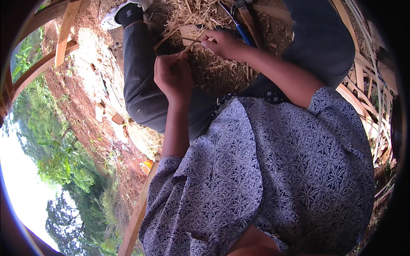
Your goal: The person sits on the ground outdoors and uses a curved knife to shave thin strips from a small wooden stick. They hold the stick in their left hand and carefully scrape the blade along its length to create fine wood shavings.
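Note:
A thin, pale strip of wood or bamboo [194, 43] runs between my two hands, in front of my crossed legs. My left hand [173, 77] is closed, pinching its lower end. My right hand [224, 45] curls its fingers closed at the strip's upper end. A second narrow, darker piece [189, 39] sticks out leftward from the right fingers; whether it is a blade or a sliver, I cannot make out. Beneath the hands lie many wood shavings [183, 17] and a small flat wood piece [191, 32].
Beyond my right hand lie a blue-handled tool [244, 34] and a wooden-handled tool [249, 21]. Long split strips [378, 106] pile up at the right. Curved wooden pieces [45, 66] stand at the left. A wooden beam [139, 213] passes beside my left arm, near reddish soil [81, 85].

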Action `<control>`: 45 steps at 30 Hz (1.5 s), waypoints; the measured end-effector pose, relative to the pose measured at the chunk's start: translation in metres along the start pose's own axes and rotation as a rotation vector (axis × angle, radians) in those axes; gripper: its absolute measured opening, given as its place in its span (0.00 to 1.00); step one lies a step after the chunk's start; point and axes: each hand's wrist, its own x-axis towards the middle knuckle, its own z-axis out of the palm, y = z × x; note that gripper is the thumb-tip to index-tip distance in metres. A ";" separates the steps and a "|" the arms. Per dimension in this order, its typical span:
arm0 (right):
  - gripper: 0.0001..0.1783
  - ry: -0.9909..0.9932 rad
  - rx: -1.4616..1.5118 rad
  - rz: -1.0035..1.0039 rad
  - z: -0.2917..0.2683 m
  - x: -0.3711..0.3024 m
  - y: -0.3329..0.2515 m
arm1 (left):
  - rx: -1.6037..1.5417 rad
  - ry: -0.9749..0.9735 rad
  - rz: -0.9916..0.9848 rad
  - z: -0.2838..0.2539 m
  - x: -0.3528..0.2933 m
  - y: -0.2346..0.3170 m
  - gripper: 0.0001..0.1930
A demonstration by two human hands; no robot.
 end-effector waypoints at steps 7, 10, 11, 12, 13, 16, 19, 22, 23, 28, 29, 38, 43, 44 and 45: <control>0.12 -0.104 0.026 -0.050 -0.008 -0.010 -0.030 | -0.026 0.022 -0.012 0.002 -0.007 -0.006 0.11; 0.11 -0.084 -0.040 0.162 -0.014 -0.005 -0.016 | 0.069 -0.010 0.027 -0.001 -0.001 -0.003 0.11; 0.11 -0.034 -0.061 0.011 -0.011 0.000 -0.018 | 0.061 0.001 0.037 0.001 -0.001 -0.008 0.11; 0.11 0.014 -0.079 -0.131 -0.003 0.000 -0.015 | 0.053 0.004 0.040 0.002 -0.004 -0.010 0.10; 0.10 0.059 -0.095 -0.274 0.004 -0.002 -0.010 | 0.068 -0.012 0.039 0.001 -0.004 -0.006 0.10; 0.09 -0.015 -0.120 0.091 -0.010 -0.001 -0.002 | 0.095 -0.031 0.030 -0.002 0.001 0.000 0.10; 0.11 0.031 -0.119 -0.118 -0.003 -0.002 -0.016 | 0.072 -0.008 -0.010 -0.001 -0.005 -0.009 0.10; 0.12 -0.091 0.107 -0.022 -0.004 -0.012 -0.026 | 0.020 0.003 -0.032 -0.002 -0.007 -0.008 0.10; 0.13 -0.105 0.071 0.076 -0.005 -0.011 -0.021 | 0.008 0.001 -0.036 -0.003 -0.008 -0.007 0.10; 0.13 -0.025 -0.013 -0.099 0.000 -0.010 -0.023 | 0.080 0.003 -0.020 -0.003 -0.008 -0.005 0.11; 0.13 -0.055 0.037 -0.118 -0.001 -0.011 -0.025 | 0.074 -0.005 -0.033 -0.003 -0.007 -0.001 0.11; 0.11 0.040 -0.206 0.044 -0.007 0.007 0.032 | 0.108 -0.002 -0.023 -0.003 -0.004 -0.003 0.12; 0.08 0.115 -0.184 -0.097 0.003 -0.010 -0.005 | -0.010 0.028 -0.095 0.000 -0.009 -0.017 0.12; 0.08 0.074 -0.181 0.063 -0.004 -0.005 0.010 | 0.056 0.005 -0.106 -0.004 -0.007 -0.008 0.11; 0.09 0.040 -0.180 0.212 -0.013 -0.001 0.006 | 0.119 -0.009 -0.105 -0.006 -0.001 -0.002 0.11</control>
